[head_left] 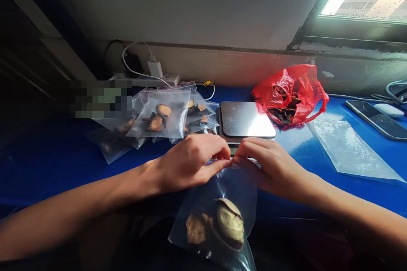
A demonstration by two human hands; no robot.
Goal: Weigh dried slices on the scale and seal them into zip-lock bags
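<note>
The left hand (197,159) and the right hand (265,161) meet at the top edge of a clear plastic bag (205,194), thumb and bent forefinger of each pinched together on its rim. Their fingertips come close to one another there, and the remaining fingers curl in toward the palms. The bag hangs from this grip in front of the table's near edge, its film thin, glossy and lightly creased.

Inside it lie a rounded, pale yellow-green piece (230,220) with a smooth swell and a curling brown rind, and beside that a rough, crumbly-looking brown lump (196,228).

Just beyond the hands sits a flat scale with a mirror-like metal plate (246,118), square with rounded corners; a strip of its display shows between the hands. To its left is a loose, overlapping pile of filled clear bags (178,114), the uppermost holding dried slices (158,123) with tan faces and dark, wrinkled edges. To its right, a crinkled red plastic bag (307,82) gapes around dark, shrivelled pieces (284,115). A flat, translucent bag (356,148) lies further right on the glossy blue tabletop (294,152), near a dark-screened phone (377,119) and a smooth white rounded object (388,110).

Along the back, a white charger (155,69) stands in a power strip (173,79), its cable looping over the pile, below a plain pale wall (203,8).
</note>
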